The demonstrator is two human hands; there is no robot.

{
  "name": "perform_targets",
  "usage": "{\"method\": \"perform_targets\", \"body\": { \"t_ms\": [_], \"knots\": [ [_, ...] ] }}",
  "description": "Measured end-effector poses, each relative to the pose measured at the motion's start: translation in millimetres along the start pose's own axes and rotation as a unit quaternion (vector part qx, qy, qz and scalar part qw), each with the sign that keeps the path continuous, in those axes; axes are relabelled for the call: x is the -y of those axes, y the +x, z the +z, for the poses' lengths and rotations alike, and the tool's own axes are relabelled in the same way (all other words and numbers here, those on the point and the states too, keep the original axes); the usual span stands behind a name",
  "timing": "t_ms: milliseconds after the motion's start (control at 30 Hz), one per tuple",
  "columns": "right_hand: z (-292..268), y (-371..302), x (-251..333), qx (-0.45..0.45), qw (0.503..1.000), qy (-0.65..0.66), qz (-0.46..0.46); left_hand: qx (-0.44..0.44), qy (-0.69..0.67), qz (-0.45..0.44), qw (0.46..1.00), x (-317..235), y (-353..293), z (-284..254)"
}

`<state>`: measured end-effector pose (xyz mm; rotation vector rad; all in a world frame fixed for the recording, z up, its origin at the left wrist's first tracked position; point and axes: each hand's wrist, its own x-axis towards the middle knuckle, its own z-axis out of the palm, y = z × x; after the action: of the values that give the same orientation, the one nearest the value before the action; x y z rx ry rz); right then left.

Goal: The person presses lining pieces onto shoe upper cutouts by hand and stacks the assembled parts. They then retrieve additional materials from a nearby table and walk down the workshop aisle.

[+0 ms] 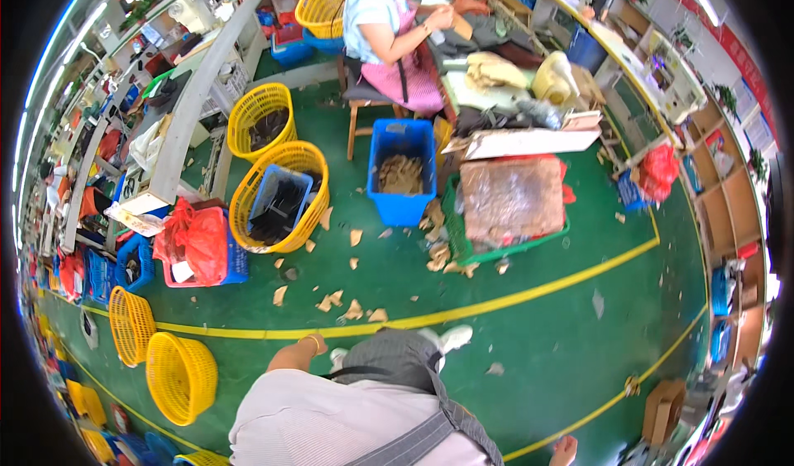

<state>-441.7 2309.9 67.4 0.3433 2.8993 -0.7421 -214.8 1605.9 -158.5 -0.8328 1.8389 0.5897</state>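
I stand on a green floor in a pale top and a dark apron. My left hand (pixel 317 342) hangs low beside my left leg, a thin yellow band at its wrist; the fingers are too small to make out. It touches no object that I can see. Far out at the lower right, my right hand (pixel 565 449) is away from my body, over the floor near a yellow line. Little of its fingers shows, and no object is visible in it. Nearest to the left hand are tan scraps (pixel 354 310) scattered on the floor.
Ahead stand a blue bin (pixel 403 210) of scraps, a yellow basket (pixel 317 222) holding a blue crate, and a green crate (pixel 529 245) under a wrapped stack. Yellow baskets (pixel 182 379) stand at left. A seated co-worker (pixel 397 44) handles a tan piece. Shelves (pixel 718 193) line the right.
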Motion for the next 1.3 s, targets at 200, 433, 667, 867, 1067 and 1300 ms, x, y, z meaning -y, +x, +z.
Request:
{"method": "perform_targets", "body": {
  "t_ms": [200, 433, 667, 867, 1067, 1300],
  "knots": [
    [-47.6, 148.3, -120.8, 0.014, 0.994, -0.091, 0.063, -0.144, -0.132, 0.092, 0.976, -352.5, 36.4, -117.8],
    [-39.8, 371.6, -172.0, -0.006, 0.975, -0.22, -0.029, -0.237, -0.217, 0.491, 0.81, -769.7, -39.9, -217.3],
    [-76.6, 603.3, -231.8, 0.081, 0.893, -0.407, -0.173, -0.19, -0.158, 0.411, 0.878, -919.8, 13.8, -157.1],
    [-162.1, 837.5, -129.6, -0.061, 0.988, 0.138, -0.022, -0.101, -0.175, 0.104, 0.974, -846.4, 83.1, -121.7],
    [-159.4, 1025.0, 23.2, 0.022, 0.977, 0.189, -0.092, -0.195, -0.478, -0.151, 0.843, -862.2, 118.1, -162.2],
    [-23.0, 1090.0, -84.1, 0.228, 0.799, -0.329, -0.448, -0.116, -0.57, 0.138, 0.802, -1101.1, 133.1, -375.6]
  ]
}}
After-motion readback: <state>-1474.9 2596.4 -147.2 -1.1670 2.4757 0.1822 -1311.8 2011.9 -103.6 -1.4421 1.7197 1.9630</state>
